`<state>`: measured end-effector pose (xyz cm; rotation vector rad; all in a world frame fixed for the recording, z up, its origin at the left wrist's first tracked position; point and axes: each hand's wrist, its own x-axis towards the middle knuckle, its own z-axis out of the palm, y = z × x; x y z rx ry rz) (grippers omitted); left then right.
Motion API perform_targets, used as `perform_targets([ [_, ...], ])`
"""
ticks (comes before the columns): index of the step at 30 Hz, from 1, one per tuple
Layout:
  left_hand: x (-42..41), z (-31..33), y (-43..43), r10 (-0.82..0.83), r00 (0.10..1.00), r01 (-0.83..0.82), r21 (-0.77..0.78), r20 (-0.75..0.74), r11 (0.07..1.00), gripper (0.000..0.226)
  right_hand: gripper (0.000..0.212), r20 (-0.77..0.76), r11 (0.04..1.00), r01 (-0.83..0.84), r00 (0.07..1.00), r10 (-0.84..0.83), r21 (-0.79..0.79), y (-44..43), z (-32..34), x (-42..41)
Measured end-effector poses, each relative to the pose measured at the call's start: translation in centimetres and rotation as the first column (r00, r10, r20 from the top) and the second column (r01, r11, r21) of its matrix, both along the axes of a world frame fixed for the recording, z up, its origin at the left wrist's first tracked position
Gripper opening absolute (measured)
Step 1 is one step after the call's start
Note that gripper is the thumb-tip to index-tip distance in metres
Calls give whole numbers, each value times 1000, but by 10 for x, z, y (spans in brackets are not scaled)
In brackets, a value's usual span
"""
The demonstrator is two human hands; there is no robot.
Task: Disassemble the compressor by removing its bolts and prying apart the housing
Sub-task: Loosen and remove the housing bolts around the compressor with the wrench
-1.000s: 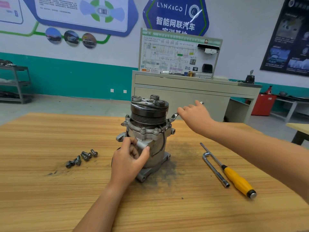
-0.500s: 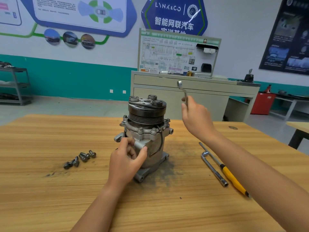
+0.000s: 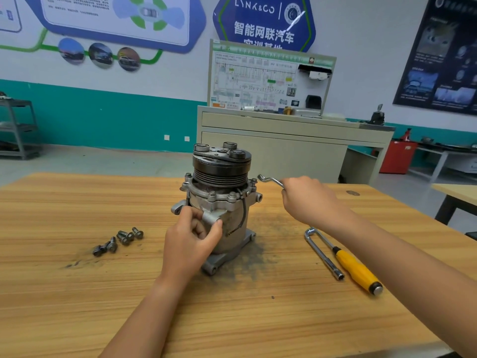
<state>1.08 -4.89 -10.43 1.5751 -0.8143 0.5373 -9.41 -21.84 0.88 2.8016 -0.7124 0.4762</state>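
The compressor [image 3: 222, 202] stands upright on the wooden table [image 3: 77, 293], pulley uppermost, directly ahead of the left hand [image 3: 191, 241]. The left hand's fingers and thumb are curled round a lug on the housing front. The right hand [image 3: 307, 200] is clamped on a wrench [image 3: 271, 180], whose ring end sits just beside a flange bolt [image 3: 254, 181]; contact cannot be confirmed. Loose bolts [image 3: 121, 240] lie left of the left hand. An L-shaped socket wrench [image 3: 322, 254] and a yellow-handled screwdriver [image 3: 356, 270] lie side by side beneath the right forearm.
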Motion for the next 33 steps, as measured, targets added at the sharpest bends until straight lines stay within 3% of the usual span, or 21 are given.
perform_targets([
  [6, 0, 0, 1, -20, 1000, 20, -2, -21, 1000, 27, 25, -65, 994, -32, 998, 25, -106, 15, 4, 2],
  [12, 0, 1, 0, -16, 999, 17, 5, -43, 1000, 23, 16, -283, 946, -104, 959, 13, -308, 36, 27, 4],
  [17, 0, 1, 1, -28, 999, 28, 14, -34, 1000, 22, 15, -386, 946, -138, 923, 16, -292, 30, 44, 5],
  [19, 0, 1, 1, -21, 999, 21, 18, -30, 1000, 23, 9, -403, 947, -156, 915, 31, -282, 26, 47, 5],
  [23, 0, 1, 1, -25, 999, 26, 21, -33, 999, 22, 24, -424, 938, -184, 904, 45, -294, 16, 48, 10],
  [29, 1, 1, 1, -18, 998, 20, 46, -56, 999, 22, 43, -457, 830, -278, 889, 31, -483, -8, 55, 16],
  [33, 1, -3, 1, -19, 999, 21, 51, -45, 998, 23, 45, -347, 817, -219, 938, 25, -534, -27, 43, 24],
])
